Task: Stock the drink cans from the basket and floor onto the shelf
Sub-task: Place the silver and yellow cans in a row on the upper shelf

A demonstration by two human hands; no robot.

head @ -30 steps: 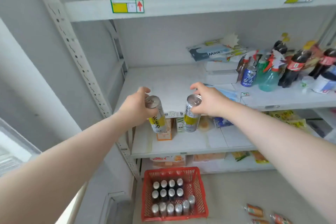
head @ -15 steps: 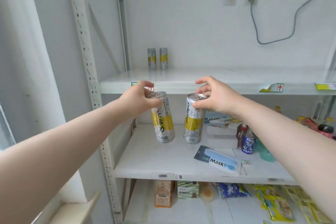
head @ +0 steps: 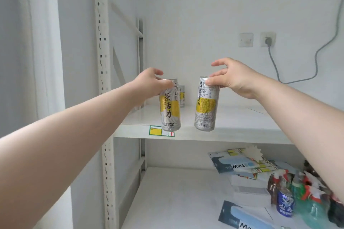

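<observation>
My left hand grips the top of a silver and yellow drink can, held upright in front of the upper shelf's front edge. My right hand pinches the rim of a second, similar can, which hangs slightly tilted over the same edge. Both cans are in the air, about level with the shelf board. Behind the left can, a can standing at the back of the shelf shows only partly. The basket and floor are out of view.
The white shelf post stands at the left. The lower shelf holds mask packs, a blue can and several bottles at the right. A socket with a grey cable is on the wall.
Both hands have lifted their cans from the lower shelves up to the upper shelf's front edge, and my view has tilted upward, leaving the basket out of sight.
</observation>
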